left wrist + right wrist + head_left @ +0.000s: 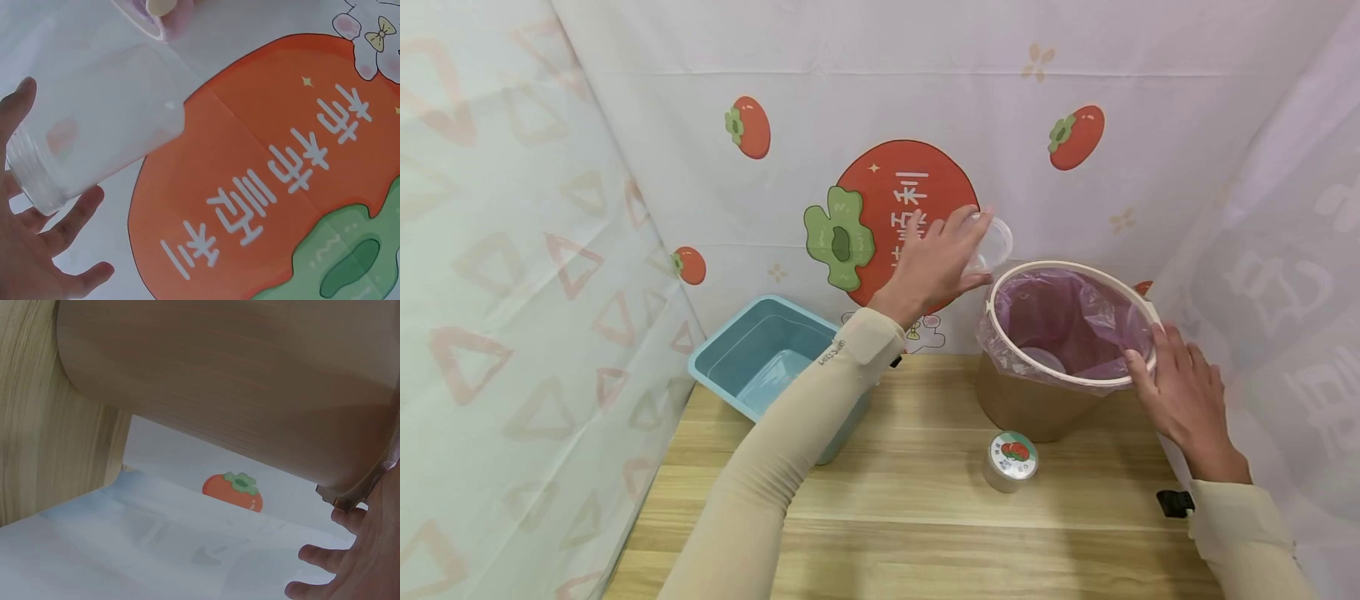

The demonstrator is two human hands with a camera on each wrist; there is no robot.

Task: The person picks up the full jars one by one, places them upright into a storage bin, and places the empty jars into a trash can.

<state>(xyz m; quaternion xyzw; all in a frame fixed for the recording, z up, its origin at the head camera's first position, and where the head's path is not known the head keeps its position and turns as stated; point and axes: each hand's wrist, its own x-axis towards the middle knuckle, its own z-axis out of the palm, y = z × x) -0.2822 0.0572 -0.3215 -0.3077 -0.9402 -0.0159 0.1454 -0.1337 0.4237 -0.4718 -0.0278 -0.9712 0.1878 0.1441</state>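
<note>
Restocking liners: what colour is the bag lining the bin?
The bag is translucent pinkish-purple, folded over the bin's white rim; the head view shows it best.

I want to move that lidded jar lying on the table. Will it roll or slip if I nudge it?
The lidded jar looks round and lies tilted on the wooden table, so a nudge would probably roll it. Its clear wall looks like smooth plastic, so likely light and somewhat slippery.

The left hand (934, 265) covers much of the clear plastic cup (990, 243) in the head view, and the left wrist picture's top edge cuts off the cup's mouth. A pale round object (1043, 360) inside the brown bin's pink plastic liner (1067, 321) is too indistinct to identify. The beige sleeve (790, 442) hides part of the blue plastic tub (760, 358).
</note>
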